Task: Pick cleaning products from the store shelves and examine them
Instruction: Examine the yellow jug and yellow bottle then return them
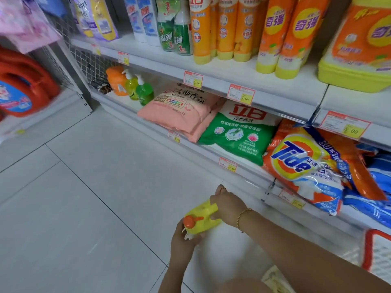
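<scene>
A yellow detergent jug (203, 218) with an orange cap (189, 221) is held low over the floor, in front of the bottom shelf. My right hand (227, 205) grips its handle from the right. My left hand (183, 243) holds the jug from below, near the cap end. Most of the jug's body is hidden behind my hands and blurred.
The bottom shelf (249, 172) carries a pink bag (182, 111), a green bag (237, 134) and a Tide bag (304, 166). Orange and yellow bottles (279, 39) stand on the shelf above. Red jugs (23, 85) sit at left. A red-rimmed basket (376, 250) is at lower right. White tiled floor (95, 197) spreads to the left.
</scene>
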`<state>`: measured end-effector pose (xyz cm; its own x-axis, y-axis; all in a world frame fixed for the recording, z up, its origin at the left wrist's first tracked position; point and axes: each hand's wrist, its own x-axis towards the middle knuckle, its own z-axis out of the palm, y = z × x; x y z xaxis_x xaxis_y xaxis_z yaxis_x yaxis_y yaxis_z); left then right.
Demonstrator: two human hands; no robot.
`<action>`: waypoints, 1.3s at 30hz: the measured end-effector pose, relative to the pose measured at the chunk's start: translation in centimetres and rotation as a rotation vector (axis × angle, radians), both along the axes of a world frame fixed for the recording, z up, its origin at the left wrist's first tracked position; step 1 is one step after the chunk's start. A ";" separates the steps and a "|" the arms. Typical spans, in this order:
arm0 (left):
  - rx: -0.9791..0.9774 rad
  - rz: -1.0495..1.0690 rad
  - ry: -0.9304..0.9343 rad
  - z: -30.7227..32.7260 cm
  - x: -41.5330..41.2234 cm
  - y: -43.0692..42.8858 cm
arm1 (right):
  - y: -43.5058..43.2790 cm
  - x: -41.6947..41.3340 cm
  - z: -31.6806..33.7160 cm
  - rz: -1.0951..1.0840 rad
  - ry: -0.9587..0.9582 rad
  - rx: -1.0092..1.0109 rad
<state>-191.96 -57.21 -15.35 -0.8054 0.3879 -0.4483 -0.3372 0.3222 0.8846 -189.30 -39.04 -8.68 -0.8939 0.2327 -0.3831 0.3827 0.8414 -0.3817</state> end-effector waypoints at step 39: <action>0.459 -0.688 0.590 31.3 -3.7 34.4 | 23.1 14.7 26.8 -0.829 1.195 -0.110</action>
<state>-195.67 -22.82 15.95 -0.3868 0.8854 0.2578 0.3239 -0.1313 0.9369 -174.60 -15.94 18.08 -0.3124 0.8485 0.4272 0.1483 0.4877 -0.8603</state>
